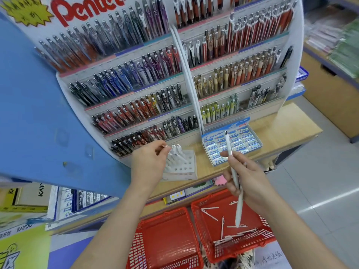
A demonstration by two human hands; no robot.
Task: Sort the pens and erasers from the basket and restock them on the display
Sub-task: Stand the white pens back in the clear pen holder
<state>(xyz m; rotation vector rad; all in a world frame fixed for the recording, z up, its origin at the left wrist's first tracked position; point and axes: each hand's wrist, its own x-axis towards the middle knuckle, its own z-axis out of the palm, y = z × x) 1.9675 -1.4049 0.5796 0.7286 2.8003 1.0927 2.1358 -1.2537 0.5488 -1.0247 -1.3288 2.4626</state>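
**Right grip [246,177] wrapped round a white pen [233,166]; left grip [149,162] pinching at the holder [184,166]**

The right grip had its fingers curled round the middle of the white pen. The pen slanted from low over the near baskets up toward the far eraser box [233,144], clicker end farthest. The left grip, well to the left, pinched the top of a rose-tipped pen [165,146] between thumb and forefinger at the holder's far left corner.

Nearest lay two red baskets side by side. The right basket [202,226] carried a scatter of loose pens [222,226], so the sorting looked well short of done. Beyond them, on the wooden surface [281,131], stood the holder, a white block of round holes. Two standing pens [175,149] were upright in its far row, just right of the pinched one. To the right, apart from the holder, sat the open eraser box, packed with blue-and-white erasers. Behind both rose the tiered pen display [155,74].

The step in hand appeared to be seating the pinched pen in a hole, with the white pen next in turn. Done well, the pen went down straight along the hole and was let go only once it stood by itself. The block looked light and might slide or tip under a sideways push. For the white pen, the right grip wanted shifting toward the clicker end, so that the tapered tip led. The next free hole in the row was the one to take, so that the standing pens were not knocked.
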